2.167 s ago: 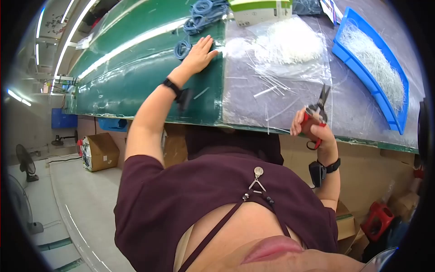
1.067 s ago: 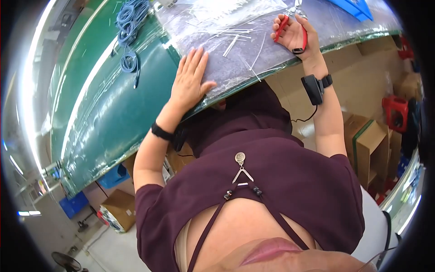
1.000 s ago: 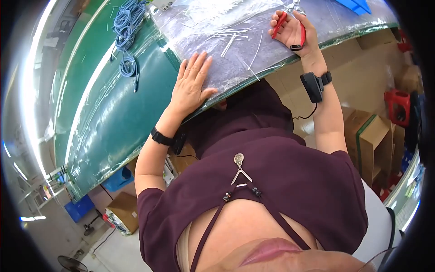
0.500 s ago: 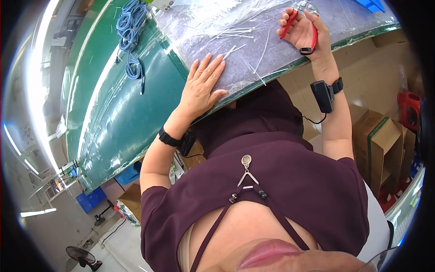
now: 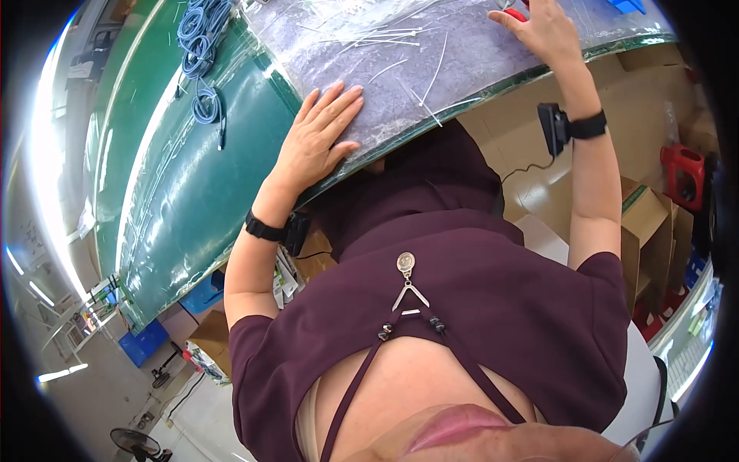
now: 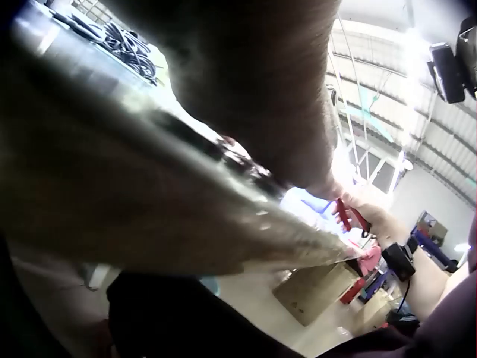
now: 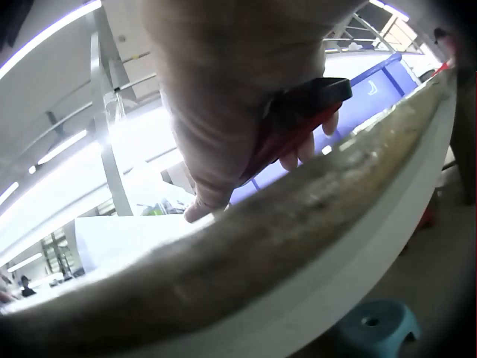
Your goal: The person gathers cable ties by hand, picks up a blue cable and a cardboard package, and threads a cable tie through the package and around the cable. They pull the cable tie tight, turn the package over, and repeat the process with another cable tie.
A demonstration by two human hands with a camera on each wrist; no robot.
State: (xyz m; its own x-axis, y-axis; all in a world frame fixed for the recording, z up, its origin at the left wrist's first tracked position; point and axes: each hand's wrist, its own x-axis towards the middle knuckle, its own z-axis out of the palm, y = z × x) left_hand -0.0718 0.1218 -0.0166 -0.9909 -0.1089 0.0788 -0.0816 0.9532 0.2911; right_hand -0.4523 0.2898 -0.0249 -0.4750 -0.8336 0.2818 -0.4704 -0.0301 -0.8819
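My left hand [image 5: 317, 142] rests palm down near the table's front edge, fingers straight and slightly spread, holding nothing. Thin white strips [image 5: 385, 35] lie beyond its fingertips, and a longer curved strip [image 5: 439, 71] lies to the right. At the top right, my right hand [image 5: 548, 35] is back up, its far fingers cut off by the frame. Part of a red handle [image 5: 514, 14] shows beside its thumb. In the right wrist view the hand [image 7: 231, 89] grips the red-and-black handles [image 7: 298, 123] of a tool, whose blades are hidden.
Blue cable coils [image 5: 202, 48] lie on the green surface [image 5: 188, 192] at the left. A blue tray [image 5: 630, 6] shows at the top right, larger in the right wrist view [image 7: 373, 93]. Cardboard boxes [image 5: 645, 223] stand below on the right.
My right hand has turned from palm up to back up and moved farther up over the table, still gripping the tool. My left hand stays flat on the table as the head view shifts slightly.
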